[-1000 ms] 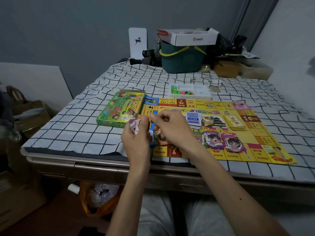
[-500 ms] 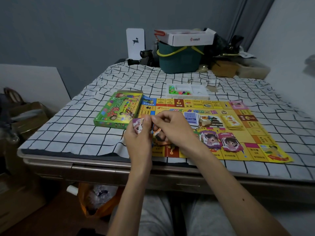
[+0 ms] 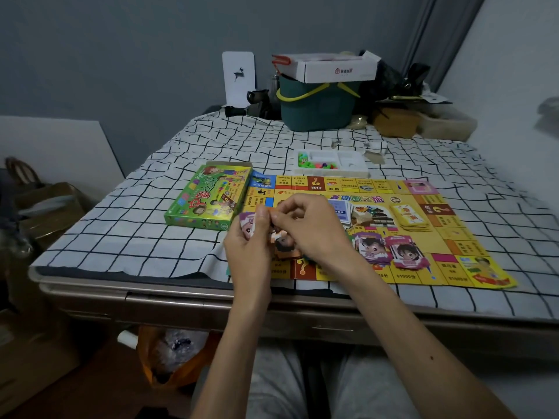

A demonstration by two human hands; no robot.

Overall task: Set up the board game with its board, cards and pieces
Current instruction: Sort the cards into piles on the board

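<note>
Both hands are over the near-left corner of the board (image 3: pixel 447 237), which lies flat on the checked cloth (image 3: pixel 121 222). My left hand (image 3: pixel 248 249) has its fingers curled round a small pack of character cards (image 3: pixel 245 225), purple face showing, thumb on top. My right hand (image 3: pixel 308 228) pinches the top edge of the same pack with thumb and fingertips; an orange card shows between the hands. I can't tell how many cards I'm holding.

On the board:
- A blue deck (image 3: pixel 341 211) sits at the centre.
- A yellow deck (image 3: pixel 411 217) sits to the right of it.
- Two purple card piles (image 3: pixel 370 246) and (image 3: pixel 406 257) are near the front edge.

The green game box (image 3: pixel 208 201) touches the board's left edge. The white tray of pieces (image 3: pixel 332 163) sits just behind the board. A teal bucket (image 3: pixel 314 107) stands at the far end.
</note>
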